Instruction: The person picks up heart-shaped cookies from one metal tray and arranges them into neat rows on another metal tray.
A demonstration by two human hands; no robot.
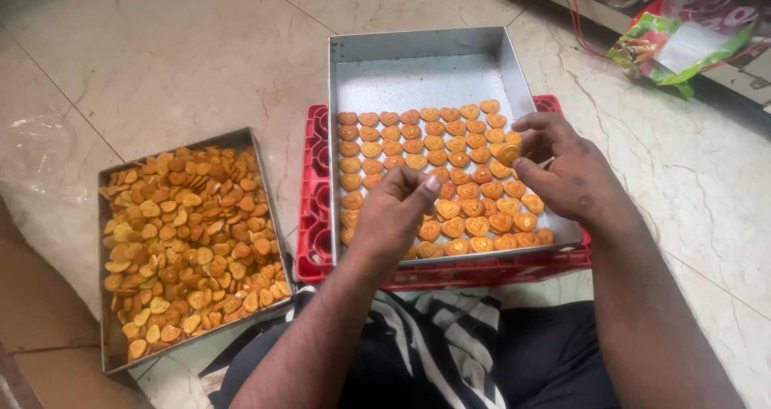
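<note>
Marble floor. Our right hand grip pinches one biscuit over the tray on the red crate. Near rows filled, far end bare. Left hand curled, grip hidden. Loose biscuits fill the left pan.

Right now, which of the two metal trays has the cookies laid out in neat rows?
The tray on the red crate, under both hands. Its heart-shaped cookies lie flat in rows, while the floor tray holds a loose heap.

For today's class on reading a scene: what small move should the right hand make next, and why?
Probably set the heart-shaped biscuit pinched in the right hand down at the top row's open end, since the metal tray holds neat rows with bare space beyond.
</note>
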